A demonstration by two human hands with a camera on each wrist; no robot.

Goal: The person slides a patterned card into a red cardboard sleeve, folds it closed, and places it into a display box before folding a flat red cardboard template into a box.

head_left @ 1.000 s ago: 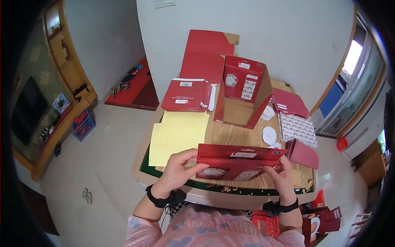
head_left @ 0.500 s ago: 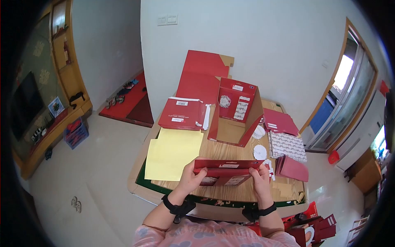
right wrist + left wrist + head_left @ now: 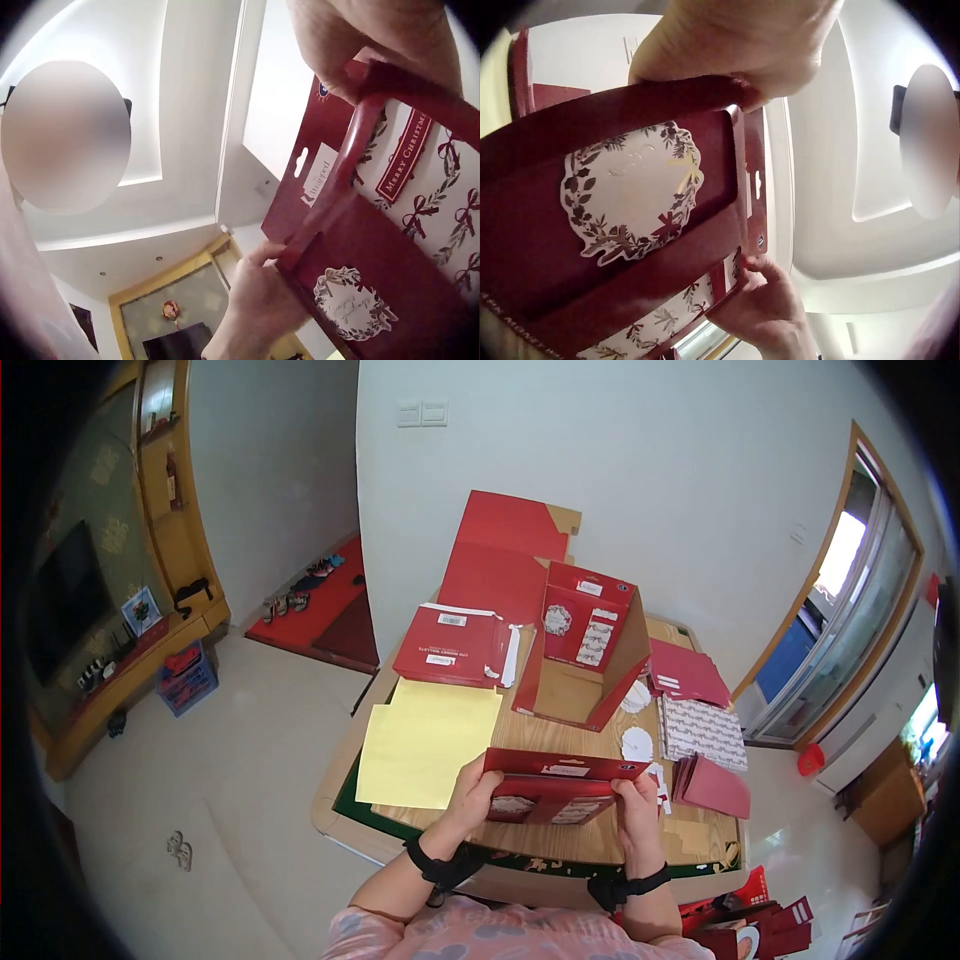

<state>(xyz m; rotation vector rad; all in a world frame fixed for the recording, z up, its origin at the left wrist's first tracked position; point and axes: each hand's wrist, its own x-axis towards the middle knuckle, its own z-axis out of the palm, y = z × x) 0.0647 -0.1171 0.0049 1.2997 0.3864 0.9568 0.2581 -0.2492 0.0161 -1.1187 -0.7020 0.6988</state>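
My left hand (image 3: pixel 468 800) grips the left end of a red cardboard gift pack (image 3: pixel 550 806), thumb on its upper edge. My right hand (image 3: pixel 637 812) holds the opposite end the same way. The pack's back panel stands up behind the front, with a hang slot and a white label. In the left wrist view the front carries a white wreath tag (image 3: pixel 634 191) in a recess. A leaf-and-bow patterned panel reading "Merry Christmas" (image 3: pixel 405 154) shows in the right wrist view. The pack is held over the front of the wooden table (image 3: pixel 420 822).
Behind the pack stands an open red box (image 3: pixel 590 635). Yellow sheets (image 3: pixel 425 755) and red flat packets (image 3: pixel 450 650) lie to the left. To the right are round white tags (image 3: pixel 637 744), a patterned stack (image 3: pixel 703 732) and dark-red envelopes (image 3: pixel 715 785).
The head view has tilted up, showing more wall. Both hands keep hold of the pack; my thumbs have shifted along its upper edge, and it now appears narrower.
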